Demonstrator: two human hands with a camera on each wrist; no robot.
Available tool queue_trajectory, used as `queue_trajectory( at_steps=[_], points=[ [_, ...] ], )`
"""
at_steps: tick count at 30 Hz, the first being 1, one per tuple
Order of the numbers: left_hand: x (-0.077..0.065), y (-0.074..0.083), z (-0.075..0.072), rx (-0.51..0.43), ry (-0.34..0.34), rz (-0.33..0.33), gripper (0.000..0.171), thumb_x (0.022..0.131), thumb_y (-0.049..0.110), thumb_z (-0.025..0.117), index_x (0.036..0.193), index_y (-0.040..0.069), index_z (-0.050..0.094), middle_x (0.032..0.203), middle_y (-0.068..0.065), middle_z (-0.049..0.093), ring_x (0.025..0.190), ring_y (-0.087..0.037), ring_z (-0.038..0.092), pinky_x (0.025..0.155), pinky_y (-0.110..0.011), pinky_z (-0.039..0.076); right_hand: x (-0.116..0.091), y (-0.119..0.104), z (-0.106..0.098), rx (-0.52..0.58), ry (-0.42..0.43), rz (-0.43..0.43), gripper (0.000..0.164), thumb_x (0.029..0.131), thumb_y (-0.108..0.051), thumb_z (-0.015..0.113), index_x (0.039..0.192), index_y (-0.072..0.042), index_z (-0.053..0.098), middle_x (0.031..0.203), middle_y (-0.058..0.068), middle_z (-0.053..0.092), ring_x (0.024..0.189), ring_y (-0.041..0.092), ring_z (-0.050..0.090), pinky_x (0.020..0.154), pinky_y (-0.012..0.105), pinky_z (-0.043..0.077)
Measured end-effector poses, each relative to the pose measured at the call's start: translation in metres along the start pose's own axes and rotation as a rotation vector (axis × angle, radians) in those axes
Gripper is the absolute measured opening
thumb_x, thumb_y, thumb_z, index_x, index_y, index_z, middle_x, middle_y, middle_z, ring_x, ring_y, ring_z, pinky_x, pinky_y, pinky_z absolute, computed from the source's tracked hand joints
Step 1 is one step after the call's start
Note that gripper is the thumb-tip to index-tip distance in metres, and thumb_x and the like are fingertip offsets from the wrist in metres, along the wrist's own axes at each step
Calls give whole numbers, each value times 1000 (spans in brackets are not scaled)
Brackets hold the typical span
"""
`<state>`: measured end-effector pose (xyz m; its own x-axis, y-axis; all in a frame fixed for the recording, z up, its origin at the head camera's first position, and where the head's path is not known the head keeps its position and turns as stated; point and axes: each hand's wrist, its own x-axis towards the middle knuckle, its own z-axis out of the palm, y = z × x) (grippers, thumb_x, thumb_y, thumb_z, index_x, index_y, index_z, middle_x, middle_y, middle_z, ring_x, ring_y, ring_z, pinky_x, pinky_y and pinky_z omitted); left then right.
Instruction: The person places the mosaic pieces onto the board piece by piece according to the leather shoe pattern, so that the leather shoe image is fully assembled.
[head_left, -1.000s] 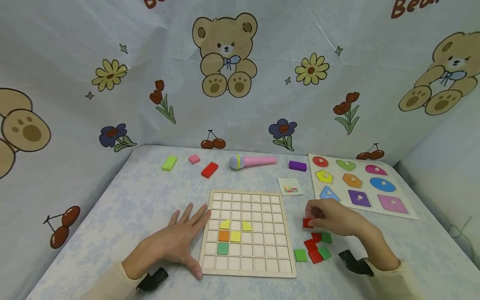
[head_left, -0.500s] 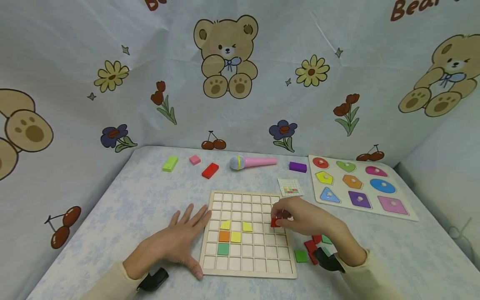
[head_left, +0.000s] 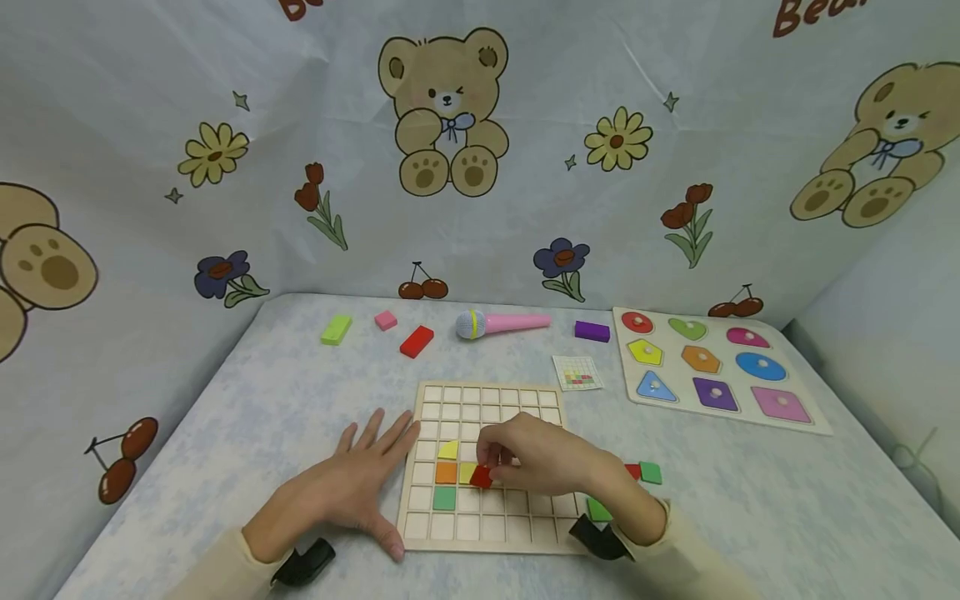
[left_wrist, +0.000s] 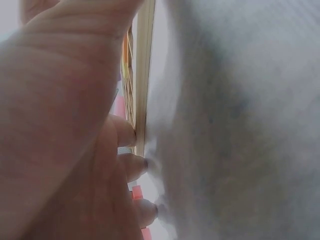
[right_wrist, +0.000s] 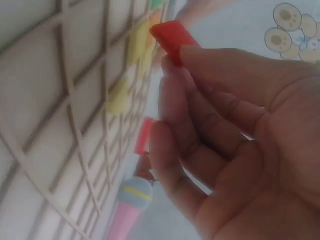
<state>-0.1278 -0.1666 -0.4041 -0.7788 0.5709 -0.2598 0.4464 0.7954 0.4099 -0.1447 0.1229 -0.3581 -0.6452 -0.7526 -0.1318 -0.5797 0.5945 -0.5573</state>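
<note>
A wooden grid board (head_left: 491, 543) lies on the table, with an orange tile (head_left: 446, 472), a green tile (head_left: 444, 498), a yellow tile (head_left: 466, 472) and a yellow quarter-round tile (head_left: 448, 451) in its cells. My right hand (head_left: 536, 457) pinches a red square tile (head_left: 481, 477) between thumb and finger, over the board beside the yellow tile. In the right wrist view the red tile (right_wrist: 175, 40) is tilted and apart from the grid. My left hand (head_left: 341, 492) lies spread at the board's left edge; its fingertips touch that edge in the left wrist view.
More red tiles (head_left: 633, 471) and green tiles (head_left: 650, 473) lie right of the board, partly behind my right forearm. Behind it are a pattern card (head_left: 577, 373), a toy microphone (head_left: 510, 323), several coloured blocks (head_left: 417, 342) and a shape puzzle board (head_left: 723, 423).
My right hand has carried the red tile leftward from beside the board to over its middle, now covering the second yellow quarter-round tile. My left hand has stayed put.
</note>
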Motion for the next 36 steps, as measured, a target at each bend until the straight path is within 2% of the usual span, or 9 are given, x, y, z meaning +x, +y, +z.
queue_trajectory(
  at_steps=[6, 10, 16, 20, 27, 36],
  points=[
    [-1, -2, 0, 5, 8, 8, 148, 50, 79, 80, 163, 14, 11, 170, -10, 1, 152, -48, -6, 115, -72, 3, 6, -6, 11, -23, 1, 20, 10, 94, -12, 68, 88, -19, 66, 76, -15, 59, 70, 1, 52, 67, 17, 47],
    [-1, -2, 0, -2, 8, 5, 148, 49, 79, 80, 163, 13, 11, 170, -10, 2, 152, -48, -6, 115, -72, 3, 8, -9, 18, -90, 63, -9, 14, 93, -10, 68, 84, -20, 65, 73, -16, 57, 66, 0, 49, 62, 16, 45],
    [-2, -1, 1, -4, 9, 8, 148, 49, 78, 81, 163, 13, 11, 170, -11, 3, 152, -48, -6, 115, -72, 3, 9, -13, 26, -150, 121, 36, 18, 91, -8, 68, 82, -23, 65, 73, -18, 56, 66, 0, 50, 59, 18, 44],
    [-2, -1, 1, -1, 8, 9, 148, 49, 78, 81, 162, 13, 11, 170, -11, 2, 152, -48, -6, 116, -72, 2, 9, -15, 28, -166, 112, 56, 19, 88, -7, 69, 81, -24, 65, 72, -18, 56, 65, 0, 50, 58, 19, 44],
    [-2, -1, 0, -1, 7, 14, 147, 50, 77, 81, 163, 13, 11, 170, -11, 2, 152, -48, -6, 115, -72, 2, 10, -15, 28, -201, 94, 32, 16, 86, -11, 74, 80, -24, 66, 73, -18, 56, 68, -1, 51, 59, 18, 44],
    [-2, -2, 1, 5, 21, 15, 148, 49, 78, 81, 162, 12, 13, 170, -11, 4, 152, -49, -4, 116, -72, 3, 9, -16, 29, -168, 14, 11, 11, 83, -16, 81, 89, -22, 74, 81, -15, 61, 69, -3, 51, 62, 15, 45]
  ],
)
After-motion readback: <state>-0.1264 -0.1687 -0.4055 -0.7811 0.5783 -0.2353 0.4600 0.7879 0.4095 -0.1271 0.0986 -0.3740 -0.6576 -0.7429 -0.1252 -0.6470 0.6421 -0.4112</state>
